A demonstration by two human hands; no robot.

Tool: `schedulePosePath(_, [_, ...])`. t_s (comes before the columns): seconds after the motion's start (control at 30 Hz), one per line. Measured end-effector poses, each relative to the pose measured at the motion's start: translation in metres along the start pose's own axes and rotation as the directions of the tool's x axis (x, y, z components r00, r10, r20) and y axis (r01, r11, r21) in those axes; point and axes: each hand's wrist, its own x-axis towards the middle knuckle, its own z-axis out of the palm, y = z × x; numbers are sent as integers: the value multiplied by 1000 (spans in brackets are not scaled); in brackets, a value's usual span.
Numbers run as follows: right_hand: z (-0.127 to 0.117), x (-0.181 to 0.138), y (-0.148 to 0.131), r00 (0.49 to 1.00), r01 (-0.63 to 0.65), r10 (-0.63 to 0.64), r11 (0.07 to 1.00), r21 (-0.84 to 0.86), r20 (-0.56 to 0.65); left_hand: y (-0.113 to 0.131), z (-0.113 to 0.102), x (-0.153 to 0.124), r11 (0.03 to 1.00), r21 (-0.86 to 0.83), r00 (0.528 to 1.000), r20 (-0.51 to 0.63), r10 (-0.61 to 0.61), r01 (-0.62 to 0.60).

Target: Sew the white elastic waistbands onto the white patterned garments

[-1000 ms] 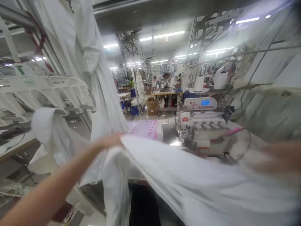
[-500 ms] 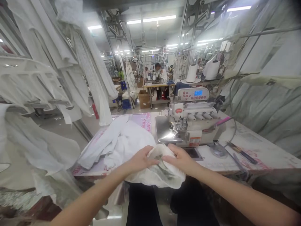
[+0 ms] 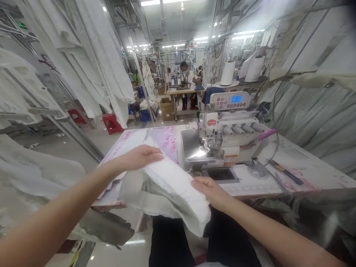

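with the fingers of your left hand point(image 3: 143, 155) and right hand point(image 3: 210, 191) gripping the white cloth point(image 3: 175, 176), held across the table's front edge point(image 3: 258, 194) near the sewing machine point(image 3: 222, 126), its loose lower layer could bunch if you pull unevenly.

Place: looks like a garment-factory sewing floor
Worktable point(image 3: 300, 154): fitted with an overlocker point(image 3: 236, 121)
Thread cones point(image 3: 228, 73): mounted behind
Left side: hung with long white cloth pieces point(image 3: 102, 66)
Background: lined with further sewing stations point(image 3: 183, 91), lit by fluorescent tubes point(image 3: 150, 3)
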Motion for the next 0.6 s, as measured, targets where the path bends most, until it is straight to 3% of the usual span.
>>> schedulePosePath(0.13, [6,22,-13,998,51,-56,975,-214,-19,22,-24,48,936,316,984,137,116,-155])
schedulePosePath(0.2, [4,28,-10,996,-30,11,978,-206,-93,29,-11,77,831,501,970,106,219,-242])
schedulePosePath(0.27, [-3,26,0,987,-101,77,980,-170,-144,32,20,102,767,578,953,73,293,-280])
schedulePosePath(0.37, [-20,6,16,978,-127,99,981,-145,-186,27,73,124,787,530,944,91,317,-315])
schedulePosePath(0.43, [-33,-10,23,972,-123,93,984,-127,-217,23,97,134,816,482,943,80,323,-320])
schedulePosePath(0.6, [-57,-19,21,961,-109,73,986,-125,-265,24,111,155,872,383,946,14,325,-305])
